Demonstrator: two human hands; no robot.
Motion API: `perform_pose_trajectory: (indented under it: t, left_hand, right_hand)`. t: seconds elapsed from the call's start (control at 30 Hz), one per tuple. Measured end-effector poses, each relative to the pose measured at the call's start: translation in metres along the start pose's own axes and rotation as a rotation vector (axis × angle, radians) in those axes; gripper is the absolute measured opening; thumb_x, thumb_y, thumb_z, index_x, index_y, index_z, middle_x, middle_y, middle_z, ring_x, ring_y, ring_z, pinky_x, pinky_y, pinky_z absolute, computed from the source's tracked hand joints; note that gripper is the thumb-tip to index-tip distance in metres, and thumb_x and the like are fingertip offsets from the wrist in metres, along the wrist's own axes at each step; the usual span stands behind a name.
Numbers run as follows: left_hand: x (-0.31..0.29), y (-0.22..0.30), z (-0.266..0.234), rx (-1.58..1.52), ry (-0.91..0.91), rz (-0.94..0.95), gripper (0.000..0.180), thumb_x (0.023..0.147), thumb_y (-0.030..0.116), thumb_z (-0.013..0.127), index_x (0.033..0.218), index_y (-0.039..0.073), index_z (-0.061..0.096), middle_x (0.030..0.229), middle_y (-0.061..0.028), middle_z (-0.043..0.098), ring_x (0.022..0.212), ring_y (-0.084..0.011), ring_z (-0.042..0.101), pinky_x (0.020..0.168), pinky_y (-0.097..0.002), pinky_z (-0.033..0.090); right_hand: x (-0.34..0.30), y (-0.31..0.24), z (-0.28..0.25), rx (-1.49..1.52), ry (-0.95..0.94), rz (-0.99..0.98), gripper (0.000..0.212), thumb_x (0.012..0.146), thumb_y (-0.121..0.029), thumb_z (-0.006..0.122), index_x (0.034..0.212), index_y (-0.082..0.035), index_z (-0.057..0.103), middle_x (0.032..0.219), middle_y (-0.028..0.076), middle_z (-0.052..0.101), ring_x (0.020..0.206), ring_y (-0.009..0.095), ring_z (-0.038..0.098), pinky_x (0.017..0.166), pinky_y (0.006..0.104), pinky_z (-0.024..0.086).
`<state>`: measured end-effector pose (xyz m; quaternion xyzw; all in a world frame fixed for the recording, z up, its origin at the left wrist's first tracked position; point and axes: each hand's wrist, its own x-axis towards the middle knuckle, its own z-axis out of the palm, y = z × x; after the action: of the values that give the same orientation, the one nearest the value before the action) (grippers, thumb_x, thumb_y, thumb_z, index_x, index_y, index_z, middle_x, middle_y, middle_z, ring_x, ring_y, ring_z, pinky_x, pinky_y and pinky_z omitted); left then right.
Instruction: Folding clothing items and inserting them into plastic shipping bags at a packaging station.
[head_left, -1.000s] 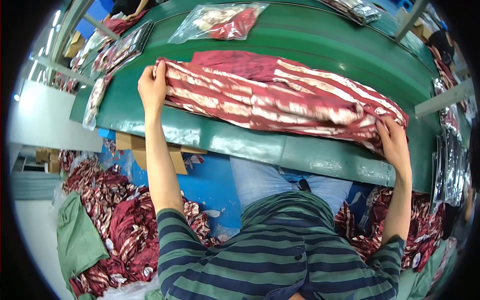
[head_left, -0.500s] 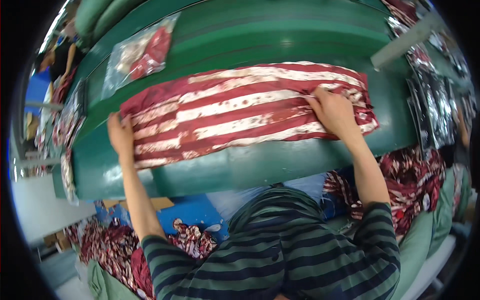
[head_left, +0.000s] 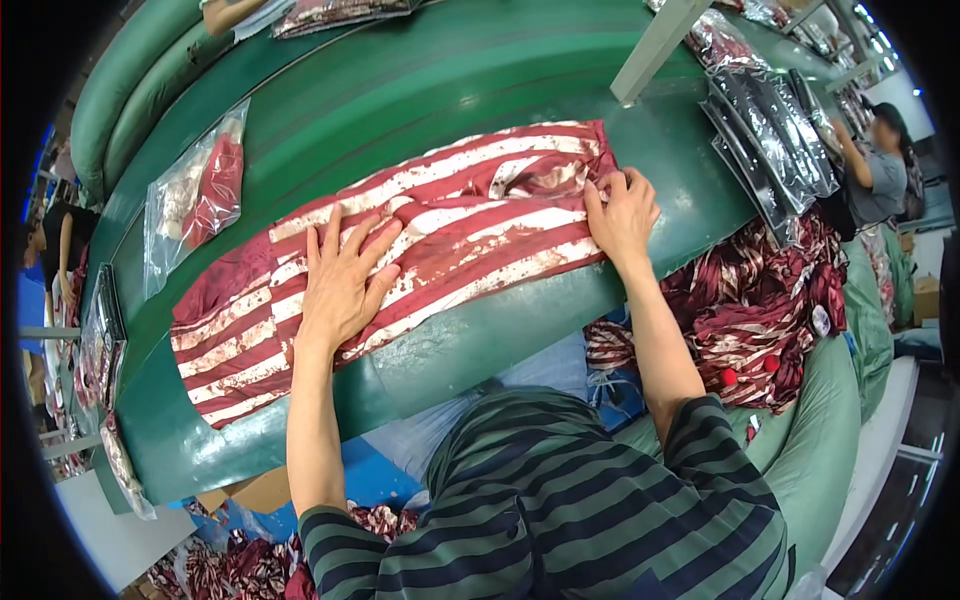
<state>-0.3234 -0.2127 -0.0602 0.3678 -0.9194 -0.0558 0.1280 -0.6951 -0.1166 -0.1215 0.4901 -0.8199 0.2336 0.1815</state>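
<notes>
A long folded garment (head_left: 450, 285) with dark red and white stripes and dark speckles lies flat across the green work surface. My left hand (head_left: 340, 290) rests flat on it, left of its middle, with the fingers spread. At the garment's right end my right hand (head_left: 625, 220) has its fingers bent and closed on the edge of the cloth. The fabric is creased and bunched just to the left of those fingers. My right fingertips are partly hidden against the cloth.
A clear plastic bag (head_left: 195, 195) with red and cream fabric lies at the left. Glossy dark packages (head_left: 770, 135) are stacked at the right, near a grey post (head_left: 655, 50). A heap of striped garments (head_left: 760, 300) sits below right. A co-worker (head_left: 880, 170) stands far right.
My left hand has moved from the garment's left end onto its middle-left and lies flat. My right hand has shifted to the right-end edge. The view has turned, so the whole scene appears rotated.
</notes>
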Motion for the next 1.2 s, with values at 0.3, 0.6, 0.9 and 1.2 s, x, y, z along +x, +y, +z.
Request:
perform_pose_trajectory:
  t: [0.3, 0.6, 0.9, 1.2]
  left_hand:
    - [0.003, 0.020, -0.009, -0.109, 0.118, -0.122, 0.038, 0.102, 0.038, 0.051, 0.134, 0.022, 0.064, 0.150, -0.0038, 0.051, 0.150, -0.0417, 0.026, 0.120, -0.0656, 0.018]
    - [0.004, 0.027, 0.036, -0.005, 0.195, -0.310, 0.049, 0.105, 0.045, 0.040, 0.150, 0.026, 0.046, 0.148, -0.0064, 0.052, 0.142, -0.0523, 0.033, 0.113, -0.0760, 0.022]
    - [-0.018, 0.024, -0.007, 0.180, 0.392, -0.327, 0.044, 0.103, 0.041, 0.043, 0.136, 0.017, 0.061, 0.139, -0.0068, 0.059, 0.139, -0.0518, 0.038, 0.111, -0.0754, 0.023]
    - [-0.019, -0.022, 0.049, 0.277, 0.133, -0.491, 0.043, 0.100, 0.040, 0.047, 0.133, 0.019, 0.063, 0.127, -0.0052, 0.065, 0.133, -0.0552, 0.040, 0.105, -0.0795, 0.022]
  right_hand:
    - [0.044, 0.013, -0.010, 0.288, -0.229, 0.505, 0.068, 0.092, -0.058, 0.060, 0.119, 0.004, 0.061, 0.124, 0.023, 0.060, 0.111, 0.042, 0.059, 0.096, 0.0474, 0.047]
    - [0.094, -0.006, -0.005, 0.643, -0.612, 0.697, 0.070, 0.086, -0.059, 0.071, 0.102, 0.010, 0.069, 0.100, 0.023, 0.071, 0.086, 0.033, 0.071, 0.075, 0.0394, 0.058]
    - [0.151, -0.031, -0.037, 1.141, -0.620, 0.655, 0.035, 0.089, -0.028, 0.076, 0.104, 0.003, 0.072, 0.094, 0.016, 0.074, 0.072, 0.025, 0.070, 0.062, 0.0329, 0.058]
    - [0.161, -0.311, -0.184, 0.814, -0.432, 0.055, 0.039, 0.084, -0.024, 0.078, 0.097, 0.012, 0.072, 0.087, 0.015, 0.072, 0.071, 0.020, 0.065, 0.061, 0.0319, 0.054]
